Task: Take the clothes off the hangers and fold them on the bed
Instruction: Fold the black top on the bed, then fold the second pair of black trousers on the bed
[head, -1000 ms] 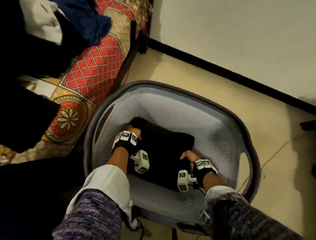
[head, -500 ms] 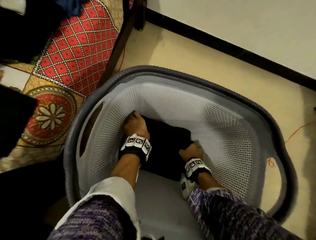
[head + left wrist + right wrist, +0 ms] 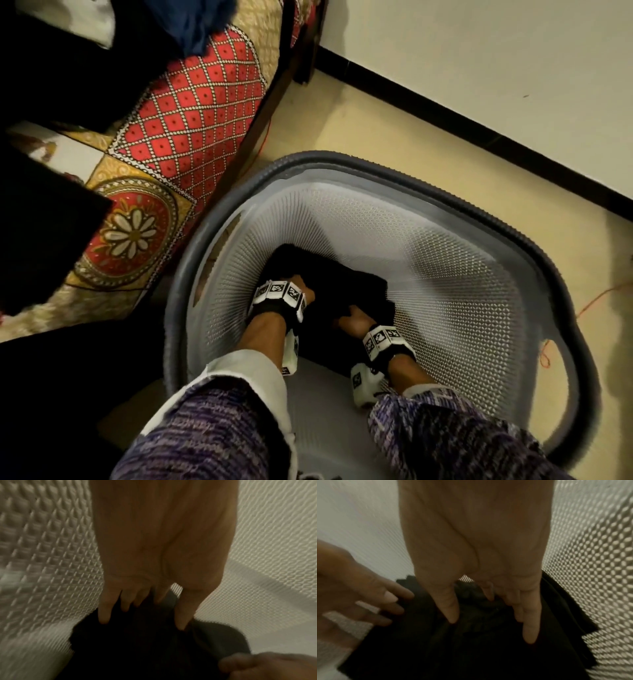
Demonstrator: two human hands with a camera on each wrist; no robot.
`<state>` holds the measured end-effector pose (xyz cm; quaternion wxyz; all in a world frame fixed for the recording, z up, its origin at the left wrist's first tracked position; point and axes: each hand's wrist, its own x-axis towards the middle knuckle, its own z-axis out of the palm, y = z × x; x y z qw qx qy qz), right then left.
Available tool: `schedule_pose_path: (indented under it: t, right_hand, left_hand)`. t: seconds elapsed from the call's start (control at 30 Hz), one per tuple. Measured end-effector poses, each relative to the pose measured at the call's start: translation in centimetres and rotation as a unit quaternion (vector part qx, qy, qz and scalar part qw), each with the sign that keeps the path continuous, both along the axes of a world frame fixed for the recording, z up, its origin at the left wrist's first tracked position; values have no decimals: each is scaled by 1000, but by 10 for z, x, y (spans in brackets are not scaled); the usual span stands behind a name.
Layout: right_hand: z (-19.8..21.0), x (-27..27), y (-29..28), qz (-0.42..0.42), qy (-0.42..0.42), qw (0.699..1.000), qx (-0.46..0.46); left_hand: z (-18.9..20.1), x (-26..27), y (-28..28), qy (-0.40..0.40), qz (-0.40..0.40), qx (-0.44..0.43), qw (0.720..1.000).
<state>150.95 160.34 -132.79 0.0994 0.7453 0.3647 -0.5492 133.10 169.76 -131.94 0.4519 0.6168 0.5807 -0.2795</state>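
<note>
In the lower centre of the head view, a folded black garment [image 3: 346, 301] lies on the bottom of a grey perforated plastic laundry basket [image 3: 455, 274] that stands on the beige floor [image 3: 342, 123]. Both arms reach down into the basket. The left hand [image 3: 301, 289] rests on the garment's left part, its fingers [image 3: 104, 609] stretched downward and slightly spread, their tips touching the dark cloth, relaxed and not clenched. The right hand [image 3: 354, 317] lies on the garment's right part, close to the basket's mesh wall, its fingers [image 3: 529, 626] likewise extended with tips on the fabric. Whether any tip tucks under a fold cannot be told. At the upper left, the bed with a red and gold patterned cover [image 3: 191, 137] carries dark clothes [image 3: 51, 65] and a blue cloth [image 3: 205, 24].
</note>
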Motion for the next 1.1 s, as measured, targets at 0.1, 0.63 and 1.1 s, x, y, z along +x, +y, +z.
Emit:
schedule_pose_path:
  t: [0.1, 0.63, 1.1]
  right_hand:
    - [30, -2, 16, 2, 22, 999, 28]
    - [341, -127, 64, -25, 137, 915, 379]
    - [367, -384, 271, -14, 113, 893, 435]
  left_hand:
    - [62, 10, 17, -51, 38, 15, 998]
    - [327, -96, -1, -417, 238, 228, 847]
    - [339, -375, 19, -337, 473, 279, 765]
